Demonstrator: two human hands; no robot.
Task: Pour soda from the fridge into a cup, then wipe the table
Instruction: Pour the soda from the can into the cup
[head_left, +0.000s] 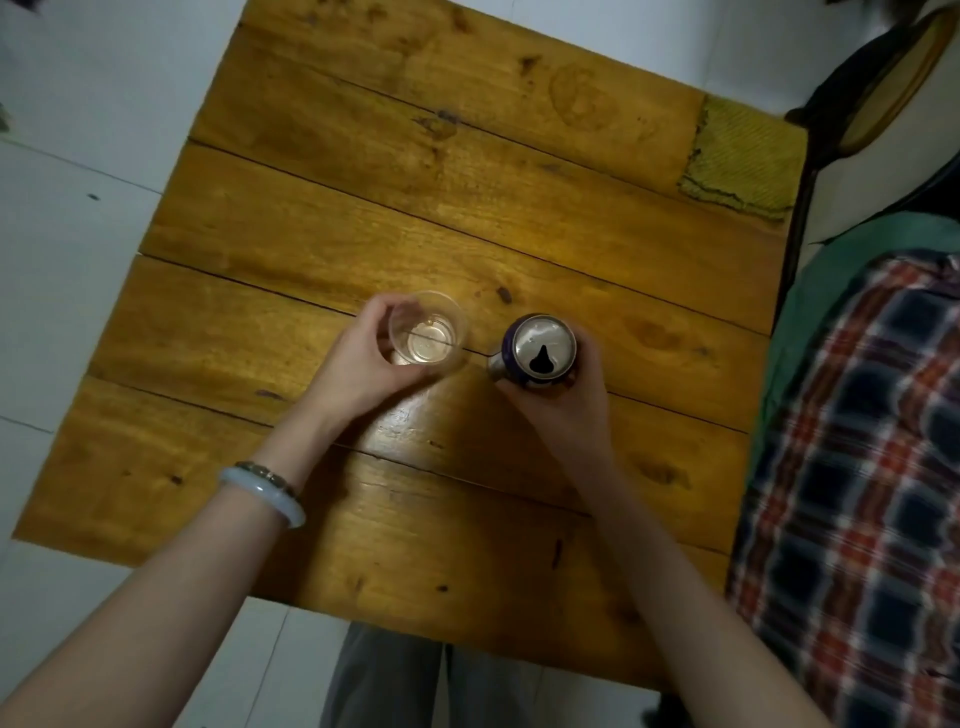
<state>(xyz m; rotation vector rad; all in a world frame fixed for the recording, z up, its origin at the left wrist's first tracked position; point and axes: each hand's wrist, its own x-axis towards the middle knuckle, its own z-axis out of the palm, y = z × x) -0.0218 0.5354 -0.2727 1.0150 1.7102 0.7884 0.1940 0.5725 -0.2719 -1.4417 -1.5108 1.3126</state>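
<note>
The soda can (540, 351) stands upright mid-bench (311, 234), long axis vertical, open mouth up; right hand (563, 400) fingers clamped on it; at nine o'clock, just beside, the clear cup (428, 332) stands upright, left hand (363, 358) fingers wrapped round it; a yellow cloth (743, 156) lies at one o'clock.

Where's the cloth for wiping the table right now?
The yellow cloth lies flat on the far right corner of the wooden table, untouched, well beyond the cup and can that the hands are holding.
</note>
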